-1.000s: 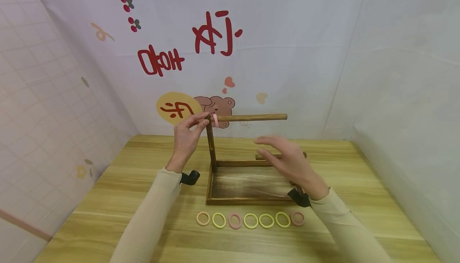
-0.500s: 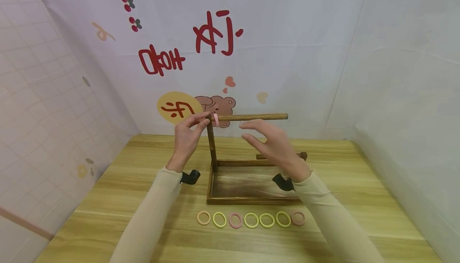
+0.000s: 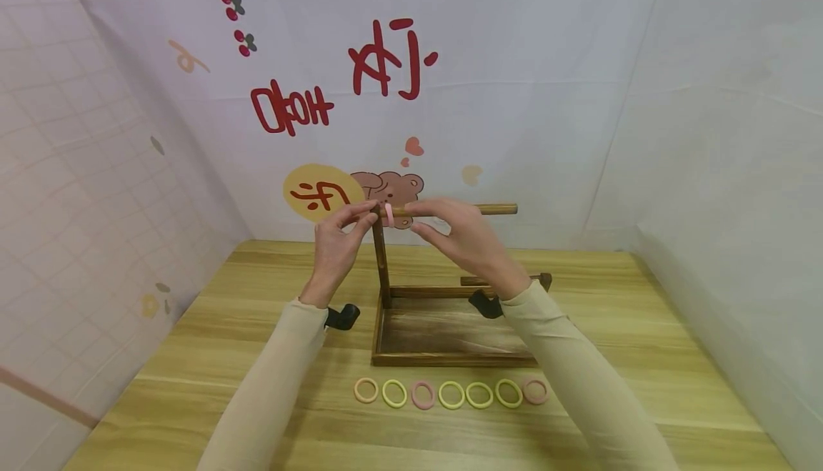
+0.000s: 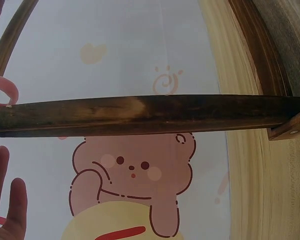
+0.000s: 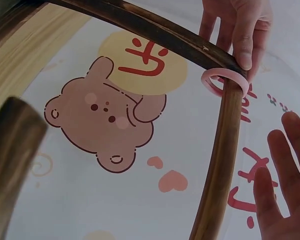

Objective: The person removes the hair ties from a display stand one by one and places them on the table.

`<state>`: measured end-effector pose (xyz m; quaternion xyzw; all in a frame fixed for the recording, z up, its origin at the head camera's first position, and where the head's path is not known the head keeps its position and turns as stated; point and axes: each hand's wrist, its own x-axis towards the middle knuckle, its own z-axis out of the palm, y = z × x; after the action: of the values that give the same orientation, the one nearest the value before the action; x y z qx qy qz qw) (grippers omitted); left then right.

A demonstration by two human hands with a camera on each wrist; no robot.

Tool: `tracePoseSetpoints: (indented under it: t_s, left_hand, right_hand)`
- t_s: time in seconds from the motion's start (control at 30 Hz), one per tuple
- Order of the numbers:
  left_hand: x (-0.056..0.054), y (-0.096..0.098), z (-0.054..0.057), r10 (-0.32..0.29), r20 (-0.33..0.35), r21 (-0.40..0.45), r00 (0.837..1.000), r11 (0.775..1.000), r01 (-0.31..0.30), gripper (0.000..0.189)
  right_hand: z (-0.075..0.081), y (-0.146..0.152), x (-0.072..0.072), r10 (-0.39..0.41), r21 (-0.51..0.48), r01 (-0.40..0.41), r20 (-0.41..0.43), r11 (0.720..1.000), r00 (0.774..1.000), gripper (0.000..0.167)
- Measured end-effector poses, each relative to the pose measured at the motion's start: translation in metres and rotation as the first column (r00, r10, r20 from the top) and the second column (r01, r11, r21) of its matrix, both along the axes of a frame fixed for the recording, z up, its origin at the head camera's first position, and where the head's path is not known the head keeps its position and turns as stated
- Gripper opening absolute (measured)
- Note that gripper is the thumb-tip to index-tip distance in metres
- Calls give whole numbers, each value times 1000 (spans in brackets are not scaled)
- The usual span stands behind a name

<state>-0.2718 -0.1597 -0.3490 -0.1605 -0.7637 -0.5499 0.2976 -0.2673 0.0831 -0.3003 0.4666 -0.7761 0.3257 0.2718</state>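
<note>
A dark wooden stand (image 3: 381,264) has an upright post with a long bar (image 3: 498,209) reaching rightward from its top. One pink ring (image 3: 388,215) hangs on that bar, close to the post. My left hand (image 3: 337,242) pinches the top of the post; the right wrist view shows its thumb (image 5: 244,52) on the corner beside the ring. My right hand (image 3: 472,239) is at the bar just right of the ring, overlapping it in the head view. In the right wrist view its fingers (image 5: 287,160) are extended and apart from the bar, holding nothing.
A row of several rings, including a yellow ring (image 3: 451,395) and a pink ring (image 3: 423,394), lies on the wooden table (image 3: 244,335) in front of the stand's tray base (image 3: 450,361). A lower, shorter bar (image 3: 474,281) is partly behind my right forearm. White printed cloth hangs behind.
My right hand has moved left along the long bar toward the pink ring. The left hand keeps its pinch on the post, and the ring stays in place on the bar.
</note>
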Motion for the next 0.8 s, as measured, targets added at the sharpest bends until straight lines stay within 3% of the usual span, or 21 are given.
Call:
tracePoseSetpoints:
  t_s: [0.37, 0.8]
  left_hand:
    - [1, -1, 1, 24, -5, -32, 1000, 999, -24, 28]
    - [0, -2, 0, 15, -16, -30, 1000, 999, -15, 27]
  right_hand:
    - [12, -19, -17, 35, 106, -43, 77, 993, 996, 40]
    - [21, -28, -33, -69, 283, 20, 162, 959, 984, 51]
